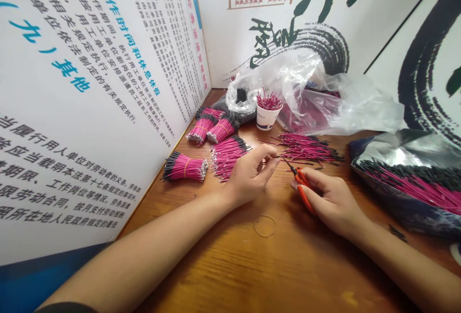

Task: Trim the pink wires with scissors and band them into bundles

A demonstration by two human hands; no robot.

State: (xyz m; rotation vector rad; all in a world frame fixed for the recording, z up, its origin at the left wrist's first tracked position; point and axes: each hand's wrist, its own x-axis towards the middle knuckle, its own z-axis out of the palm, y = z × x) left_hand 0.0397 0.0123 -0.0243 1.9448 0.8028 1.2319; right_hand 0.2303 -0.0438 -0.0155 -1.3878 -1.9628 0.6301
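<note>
My left hand (253, 171) is closed in a pinch above the middle of the table, on a thin wire whose dark end pokes out at the fingertips. My right hand (331, 198) is wrapped round a pair of orange-handled pliers (304, 190). The narrow dark jaws point at the pinched wire end and look very close to it; whether they touch, I cannot tell. Behind the jaws lies a loose pile of magenta wires (308, 149) with black ends. A second loose heap of wires (228, 154) spreads just left of my left hand.
Banded wire bundles (187, 166) lie by the left wall panel. A paper cup (266, 117) full of wires stands at the back, beside plastic bags (338, 106). An open bag of wires (414, 183) sits at right. One rubber band (265, 226) lies in front on the table (230, 274).
</note>
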